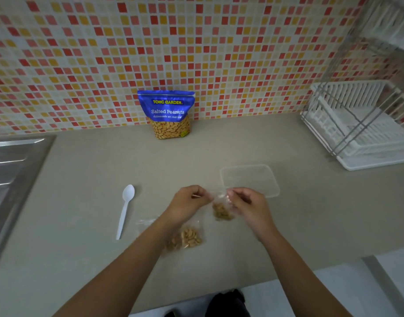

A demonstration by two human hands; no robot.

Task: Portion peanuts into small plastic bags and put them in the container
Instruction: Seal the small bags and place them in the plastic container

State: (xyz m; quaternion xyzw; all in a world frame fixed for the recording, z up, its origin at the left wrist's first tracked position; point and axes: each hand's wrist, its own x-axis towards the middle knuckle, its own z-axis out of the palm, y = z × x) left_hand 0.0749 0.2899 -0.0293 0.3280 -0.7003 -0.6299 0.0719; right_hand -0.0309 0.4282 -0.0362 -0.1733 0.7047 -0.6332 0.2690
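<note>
Left grip [187, 200] and right grip [247, 205] pinching small bag [221, 212], top blurred, second bag [190, 239] half-hidden beneath forearm [148, 241]

Bare bench [93, 161] lies open between the spoon [126, 209] and the peanut pouch [167, 114] at the wall. The dish rack [361, 124] blocks the far right corner. The container [250, 180] sits just beyond the right hand [247, 205], and a filled bag [187, 239] lies between the forearms.
</note>
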